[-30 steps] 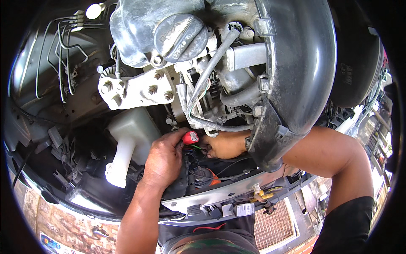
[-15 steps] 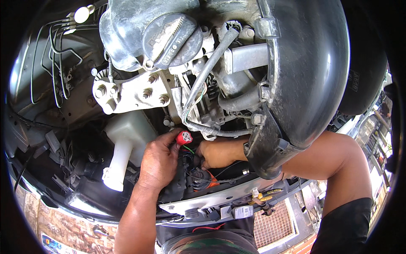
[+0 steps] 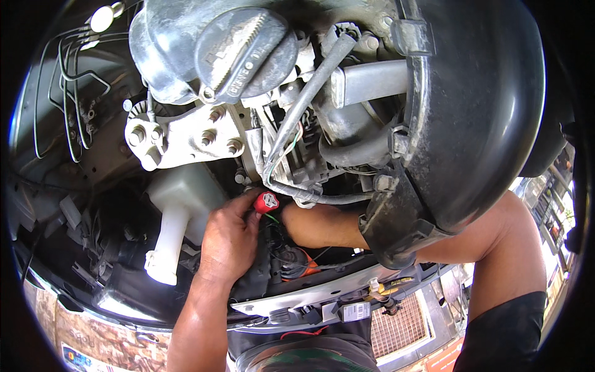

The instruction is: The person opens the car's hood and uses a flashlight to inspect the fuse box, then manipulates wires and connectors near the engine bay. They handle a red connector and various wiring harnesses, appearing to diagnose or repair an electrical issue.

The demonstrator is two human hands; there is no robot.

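Observation:
My left hand is closed, thumb and fingers pinching a red handle whose grey, star-shaped end faces up; whatever extends below it is hidden. Just beneath the handle a short length of green wire shows. My right hand reaches in beneath the black air duct, down beside the green wire; its fingers are out of sight in the dark gap. Close below that hand sits a round part with an orange piece.
A large black air duct arches over my right forearm. White plastic reservoir neck stands left of my left wrist. Above are the oil filler cap, a bolted metal bracket and a sleeved cable. The front crossmember runs below.
My right hand has gone deeper into the gap, and its fingers have dropped from sight. My left hand keeps its grip on the red handle. The view has shifted slightly closer.

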